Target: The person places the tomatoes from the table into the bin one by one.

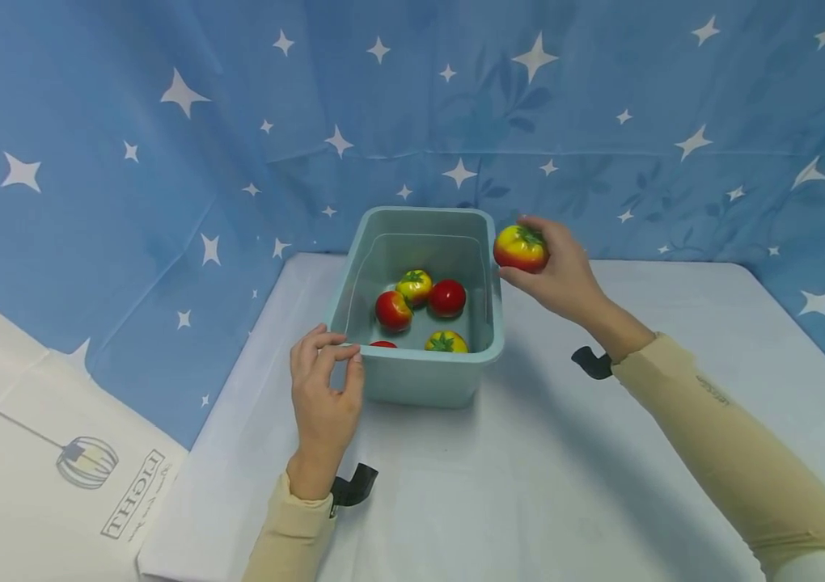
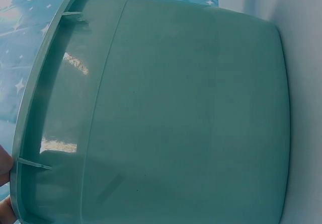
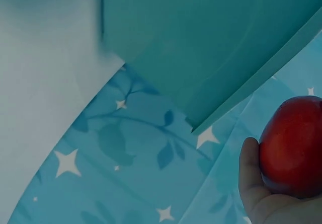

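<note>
A red and yellow tomato [image 1: 521, 248] with green leaves on top is in my right hand [image 1: 561, 271]. The fingers and thumb grip it just outside the bin's right rim; its plain red side faces the right wrist view. The blue-green plastic bin [image 1: 420, 380] stands upright on the table. Inside it lie several more tomatoes, among them a red one [image 1: 447, 298] and a yellow-topped one [image 1: 414, 286]; the front wall partly hides two. My left hand [image 1: 325, 396] holds the bin's rim at the near left corner, fingers bent over it.
The white-covered table [image 1: 543, 485] spreads in front of the bin and to both sides. A blue star-patterned cloth [image 1: 398, 97] hangs behind, close to the bin's far side. Black straps [image 1: 356, 485] are at both wrists.
</note>
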Action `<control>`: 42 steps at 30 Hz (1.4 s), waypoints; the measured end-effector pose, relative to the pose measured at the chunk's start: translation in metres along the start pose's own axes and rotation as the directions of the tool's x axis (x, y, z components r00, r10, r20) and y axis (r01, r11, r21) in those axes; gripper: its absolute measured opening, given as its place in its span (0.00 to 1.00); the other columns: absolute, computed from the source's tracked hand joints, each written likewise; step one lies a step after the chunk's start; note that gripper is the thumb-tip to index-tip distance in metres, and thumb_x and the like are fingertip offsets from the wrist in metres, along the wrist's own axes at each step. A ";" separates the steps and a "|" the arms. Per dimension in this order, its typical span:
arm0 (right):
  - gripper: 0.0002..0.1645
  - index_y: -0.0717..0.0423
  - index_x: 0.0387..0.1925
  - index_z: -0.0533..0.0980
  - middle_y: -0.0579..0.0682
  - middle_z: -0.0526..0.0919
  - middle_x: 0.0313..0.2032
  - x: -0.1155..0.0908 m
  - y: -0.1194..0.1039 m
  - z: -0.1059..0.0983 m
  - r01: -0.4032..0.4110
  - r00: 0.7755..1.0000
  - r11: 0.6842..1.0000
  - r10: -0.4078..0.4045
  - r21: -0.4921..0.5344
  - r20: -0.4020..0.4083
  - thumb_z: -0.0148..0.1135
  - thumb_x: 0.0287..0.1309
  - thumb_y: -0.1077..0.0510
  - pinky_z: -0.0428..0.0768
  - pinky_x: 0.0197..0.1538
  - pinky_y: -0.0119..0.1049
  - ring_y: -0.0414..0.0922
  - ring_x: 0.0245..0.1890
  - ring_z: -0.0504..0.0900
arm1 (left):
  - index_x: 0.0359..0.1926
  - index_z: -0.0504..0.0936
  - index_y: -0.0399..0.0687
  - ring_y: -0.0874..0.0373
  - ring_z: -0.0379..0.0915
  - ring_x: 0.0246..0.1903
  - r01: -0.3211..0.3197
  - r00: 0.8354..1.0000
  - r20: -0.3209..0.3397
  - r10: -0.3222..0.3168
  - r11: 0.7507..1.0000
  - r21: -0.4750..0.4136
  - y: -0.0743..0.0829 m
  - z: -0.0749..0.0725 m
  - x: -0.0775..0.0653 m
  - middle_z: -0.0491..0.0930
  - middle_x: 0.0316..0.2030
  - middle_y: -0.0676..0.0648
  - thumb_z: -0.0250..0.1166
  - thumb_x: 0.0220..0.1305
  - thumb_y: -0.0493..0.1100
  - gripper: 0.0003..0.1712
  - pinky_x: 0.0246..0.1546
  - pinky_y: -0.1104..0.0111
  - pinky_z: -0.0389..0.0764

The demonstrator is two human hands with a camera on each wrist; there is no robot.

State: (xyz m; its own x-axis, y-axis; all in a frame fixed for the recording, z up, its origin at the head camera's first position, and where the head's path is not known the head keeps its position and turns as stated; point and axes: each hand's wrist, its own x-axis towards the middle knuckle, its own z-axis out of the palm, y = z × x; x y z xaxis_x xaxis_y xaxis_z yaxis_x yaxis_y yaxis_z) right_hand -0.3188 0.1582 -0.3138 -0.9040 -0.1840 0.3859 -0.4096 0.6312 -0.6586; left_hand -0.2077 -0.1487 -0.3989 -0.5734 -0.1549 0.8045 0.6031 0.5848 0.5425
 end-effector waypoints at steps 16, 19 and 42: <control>0.42 0.40 0.61 0.60 0.43 0.64 0.57 0.022 -0.030 0.040 0.083 0.986 0.994 -0.093 0.073 0.142 0.69 0.44 0.49 0.77 0.48 0.42 0.43 0.53 0.66 | 0.31 0.81 0.44 0.48 0.61 0.57 0.003 1.000 0.008 -0.003 1.000 0.003 0.000 0.001 0.001 0.73 0.40 0.44 0.58 0.55 0.36 0.06 0.56 0.55 0.63; 0.42 0.42 0.61 0.60 0.43 0.64 0.57 0.023 -0.032 0.047 0.084 0.982 0.994 -0.094 0.069 0.164 0.68 0.45 0.48 0.76 0.49 0.41 0.43 0.52 0.67 | 0.31 0.81 0.44 0.48 0.61 0.57 0.002 1.000 0.008 -0.002 1.000 0.003 -0.001 0.002 0.001 0.74 0.40 0.44 0.58 0.56 0.36 0.06 0.56 0.54 0.62; 0.46 0.48 0.62 0.61 0.46 0.66 0.56 0.022 -0.045 0.069 0.145 0.923 0.978 -0.080 -0.147 0.377 0.69 0.41 0.41 0.74 0.52 0.41 0.42 0.51 0.69 | 0.32 0.82 0.44 0.50 0.60 0.58 0.025 1.000 0.018 -0.025 1.000 0.004 0.000 -0.001 0.002 0.74 0.41 0.44 0.58 0.56 0.37 0.06 0.57 0.54 0.62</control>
State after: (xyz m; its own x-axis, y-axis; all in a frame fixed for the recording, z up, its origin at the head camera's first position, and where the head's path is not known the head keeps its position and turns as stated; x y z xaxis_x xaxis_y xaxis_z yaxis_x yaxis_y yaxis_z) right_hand -0.3293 0.0741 -0.3202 -0.8477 -0.5041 0.1650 -0.5135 0.7020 -0.4934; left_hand -0.2087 -0.1500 -0.3973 -0.5982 -0.1549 0.7863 0.5864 0.5842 0.5612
